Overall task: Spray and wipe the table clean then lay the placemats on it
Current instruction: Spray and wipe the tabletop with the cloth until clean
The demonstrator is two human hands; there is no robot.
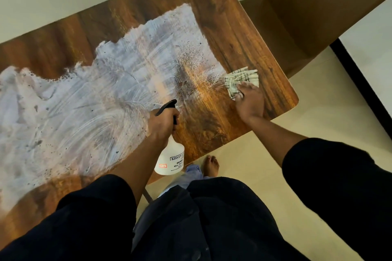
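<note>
A person stands at a wooden table (pixel 231 34), its top streaked with wet, whitish smears from centre out to nine o'clock. The left hand (pixel 162 122) has its fingers wrapped around the neck of a white spray bottle (pixel 170 158) at six o'clock. The right hand (pixel 250 101), fingers flat and together, presses a checked cloth (pixel 235 82) onto the table at three o'clock. No placemats in sight.

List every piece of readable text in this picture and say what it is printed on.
"KISSAN": top line of the label on the white plastic spray bottle gripped by the left hand; the rest of that line is cut off.
Lower label lines and the small red-bordered sticker: too blurred to read.
No other text is visible.
</note>
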